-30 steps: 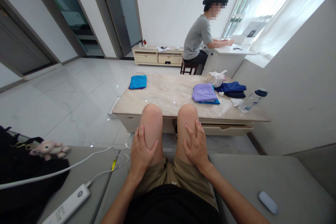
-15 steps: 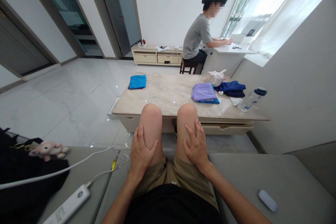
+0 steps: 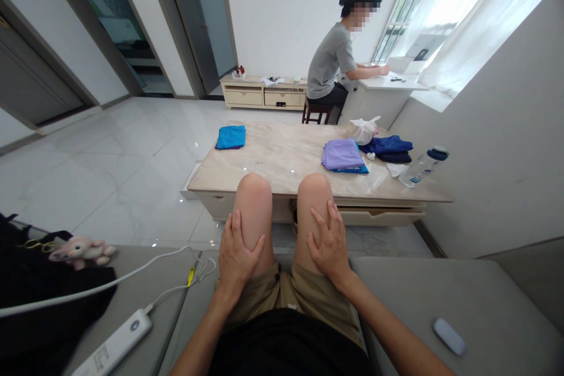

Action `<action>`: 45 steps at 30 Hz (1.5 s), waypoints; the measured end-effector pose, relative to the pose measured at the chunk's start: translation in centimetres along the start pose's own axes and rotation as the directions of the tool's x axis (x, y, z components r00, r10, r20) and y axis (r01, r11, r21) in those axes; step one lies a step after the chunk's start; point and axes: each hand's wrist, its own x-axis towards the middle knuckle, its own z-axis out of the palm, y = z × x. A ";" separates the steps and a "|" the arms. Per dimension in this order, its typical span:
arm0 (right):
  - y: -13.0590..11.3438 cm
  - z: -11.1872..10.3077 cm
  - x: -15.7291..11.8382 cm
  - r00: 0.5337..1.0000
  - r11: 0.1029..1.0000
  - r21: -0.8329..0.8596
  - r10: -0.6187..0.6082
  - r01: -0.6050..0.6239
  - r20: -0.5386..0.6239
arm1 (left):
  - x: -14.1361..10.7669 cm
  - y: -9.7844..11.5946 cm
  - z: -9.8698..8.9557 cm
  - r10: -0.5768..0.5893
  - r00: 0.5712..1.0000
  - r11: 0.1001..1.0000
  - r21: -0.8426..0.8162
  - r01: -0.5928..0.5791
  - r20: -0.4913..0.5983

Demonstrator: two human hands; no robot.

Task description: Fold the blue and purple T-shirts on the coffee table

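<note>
My left hand (image 3: 237, 251) rests flat on my left thigh just above the knee, fingers apart and holding nothing. My right hand (image 3: 329, 239) lies the same way on my right thigh. Both hands touch only bare skin, just beyond the hems of my khaki shorts (image 3: 282, 296). Nearest to them, past my knees, is the front edge of a marble-topped coffee table (image 3: 282, 155). On it lie a folded blue cloth (image 3: 230, 137), a folded lilac garment (image 3: 342, 155) and dark navy clothes (image 3: 388, 145).
A plastic water bottle (image 3: 423, 168) and a white plastic bag (image 3: 363, 130) stand on the table. Beside me on the grey sofa (image 3: 458, 299) are a white power strip (image 3: 118, 343), a black bag (image 3: 44, 288) and a pale blue remote (image 3: 449, 336). A seated person (image 3: 330, 59) works at a white desk (image 3: 388, 91).
The whole view has shifted very slightly with my head. My hands stay on my thighs, and nothing on the table has moved.
</note>
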 end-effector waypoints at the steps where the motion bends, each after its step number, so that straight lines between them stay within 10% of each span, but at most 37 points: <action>1: 0.0 0.0 0.0 1.000 1.000 -0.002 -0.001 0.001 0.000 | 0.0 0.0 0.0 0.003 1.000 1.000 0.000 -0.003 -0.001; 45: 0.0 0.0 0.0 1.000 1.000 0.005 0.003 -0.003 0.005 | 0.0 -0.1 0.0 -0.002 1.000 1.000 -0.001 0.002 -0.003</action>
